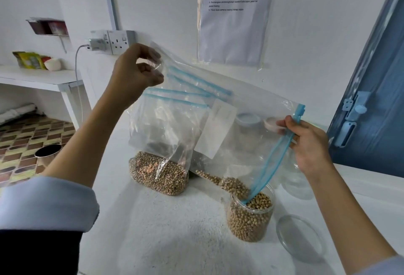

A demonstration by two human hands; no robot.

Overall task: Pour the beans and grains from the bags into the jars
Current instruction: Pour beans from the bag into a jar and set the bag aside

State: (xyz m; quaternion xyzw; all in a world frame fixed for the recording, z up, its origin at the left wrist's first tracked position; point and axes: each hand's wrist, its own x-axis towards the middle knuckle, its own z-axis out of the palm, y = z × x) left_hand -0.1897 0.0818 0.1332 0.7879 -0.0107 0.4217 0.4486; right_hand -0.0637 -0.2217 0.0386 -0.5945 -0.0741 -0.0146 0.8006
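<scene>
1. Left hand (pixel 140 71) pinches the raised bottom corner of the clear zip bag (pixel 229 126); right hand (pixel 310 143) grips the bag's blue zip edge (pixel 271 161) lower down, steering the mouth.
2. Bag: large, thin, crinkly clear plastic, nearly empty, slung between the two hands and tilted down toward the right hand. White label patch (pixel 216 130) midway.
3. Second bag (pixel 158 174), below the left hand: slumped on the white counter (pixel 153 231), its base packed with small brownish grains, top unzipped and floppy.
4. Jar (pixel 250 215), directly under the right hand: clear, round, filled almost to the rim with pale round beans (pixel 260 203). Bag mouth dips into it.
5. Last beans (pixel 231 184) bunched in the bag's low corner, just above the jar rim.
6. Round clear lid (pixel 300 238) lies flat beside the jar.
7. Judgement: pour almost finished. Next move calls for lifting the left corner higher, perhaps a shake, so stragglers roll out; jar looks near full, so spill risk.
</scene>
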